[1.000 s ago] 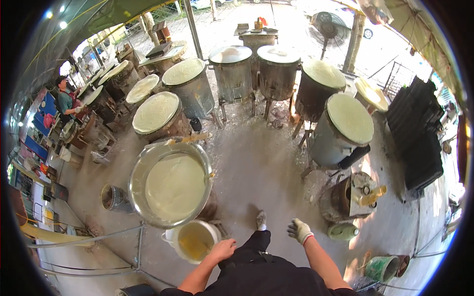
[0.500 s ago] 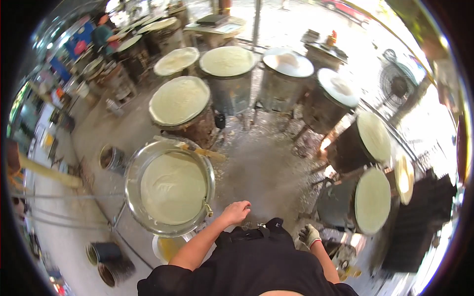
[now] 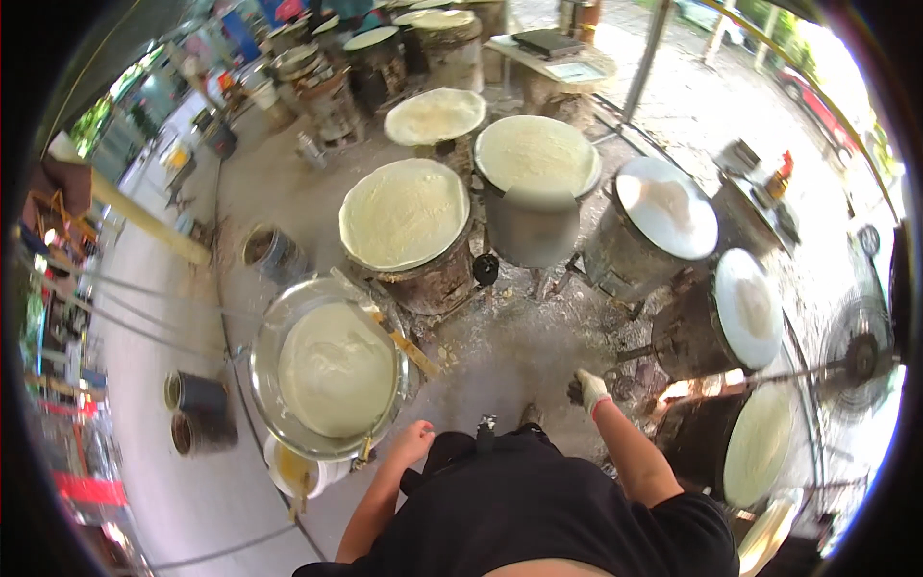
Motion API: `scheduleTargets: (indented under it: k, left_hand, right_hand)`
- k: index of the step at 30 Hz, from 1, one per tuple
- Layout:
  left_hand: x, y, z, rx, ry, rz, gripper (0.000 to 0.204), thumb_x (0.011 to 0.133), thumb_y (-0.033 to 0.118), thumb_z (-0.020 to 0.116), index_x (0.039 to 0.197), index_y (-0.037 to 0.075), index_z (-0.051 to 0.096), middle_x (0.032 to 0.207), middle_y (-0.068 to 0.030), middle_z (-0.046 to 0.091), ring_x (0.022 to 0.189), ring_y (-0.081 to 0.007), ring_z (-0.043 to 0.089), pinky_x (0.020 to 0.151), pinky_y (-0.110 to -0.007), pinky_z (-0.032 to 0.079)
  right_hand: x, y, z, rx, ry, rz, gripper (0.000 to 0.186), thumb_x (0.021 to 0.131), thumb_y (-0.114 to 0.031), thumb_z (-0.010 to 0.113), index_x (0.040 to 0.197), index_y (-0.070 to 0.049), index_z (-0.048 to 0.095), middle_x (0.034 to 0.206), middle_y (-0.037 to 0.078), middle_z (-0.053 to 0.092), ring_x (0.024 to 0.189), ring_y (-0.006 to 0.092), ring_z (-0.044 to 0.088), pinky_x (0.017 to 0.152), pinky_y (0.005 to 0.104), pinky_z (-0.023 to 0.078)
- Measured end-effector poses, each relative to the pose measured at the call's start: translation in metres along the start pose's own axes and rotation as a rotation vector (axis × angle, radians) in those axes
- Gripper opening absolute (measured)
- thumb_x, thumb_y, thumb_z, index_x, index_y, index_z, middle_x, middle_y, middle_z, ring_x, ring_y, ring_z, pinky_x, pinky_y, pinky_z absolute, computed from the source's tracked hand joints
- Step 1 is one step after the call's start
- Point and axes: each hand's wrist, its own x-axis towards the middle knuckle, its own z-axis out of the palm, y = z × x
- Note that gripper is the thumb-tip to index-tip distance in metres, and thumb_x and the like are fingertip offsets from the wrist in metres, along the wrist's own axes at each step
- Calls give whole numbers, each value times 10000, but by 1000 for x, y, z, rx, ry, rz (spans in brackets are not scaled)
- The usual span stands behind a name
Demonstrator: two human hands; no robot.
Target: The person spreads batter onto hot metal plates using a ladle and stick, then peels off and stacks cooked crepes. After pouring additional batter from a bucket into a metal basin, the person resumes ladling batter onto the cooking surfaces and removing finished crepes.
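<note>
My bare left hand (image 3: 413, 440) hangs with its fingers curled in, nothing visible in them, just right of the wide metal basin (image 3: 261, 385). Pale, creamy batter (image 3: 336, 370) fills much of that basin, and a wooden stick (image 3: 413, 351) lies across its right rim. A pale glove covers my right hand (image 3: 589, 390), dark on the palm side. It is held out over the floor, fingers loosely bent and slightly apart, touching nothing. The nearest drum on that side is the one with a shiny, pale round top (image 3: 748, 308).
Drum stoves with round pale tops, such as the left one (image 3: 406, 213) and the middle one (image 3: 536, 154), curve around me. A white bucket (image 3: 327, 473) stands below the basin. Two dark buckets (image 3: 204, 433) are farther left; a fan (image 3: 859, 358) stands right.
My view has turned right and shifted, so the drums sit differently. My left hand has come back toward my body; my gloved right hand has moved forward. I have stepped along beside the basin.
</note>
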Motion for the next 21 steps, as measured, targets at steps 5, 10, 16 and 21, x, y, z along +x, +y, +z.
scheduleTargets:
  k: [5, 10, 16, 21]
  left_hand:
    - [-5, -27, 33, -363, 391, -188, 225, 829, 194, 602, 1001, 50, 626, 793, -133, 671, 761, -293, 652, 699, -388, 505]
    - [-28, -41, 17, -279, 788, -440, 205, 818, 154, 581, 986, 41, 615, 859, -151, 645, 817, -311, 628, 719, -401, 488]
    - [-22, -73, -19, 286, 865, -623, 256, 786, 95, 571, 1040, 59, 579, 1024, -153, 550, 962, -333, 542, 760, -418, 439]
    - [0, -124, -26, 301, 524, -706, 292, 745, 59, 577, 1035, 26, 555, 1031, -159, 554, 928, -315, 570, 741, -440, 450]
  right_hand:
    - [29, -118, 116, -434, -300, -242, 240, 837, -309, 610, 803, -72, 627, 664, 34, 602, 529, 158, 565, 478, 300, 448]
    - [-35, -105, 293, -807, -581, -536, 266, 834, -282, 613, 968, -55, 646, 780, 66, 629, 745, 177, 609, 643, 288, 471]
    - [-84, -34, 433, -1532, -385, -1063, 614, 784, -345, 676, 1295, -82, 459, 1196, 204, 531, 1002, 326, 607, 847, 406, 497]
    - [-78, -11, 468, -1709, -286, -912, 791, 786, -266, 689, 1419, -109, 242, 1283, 191, 391, 987, 361, 605, 811, 404, 533]
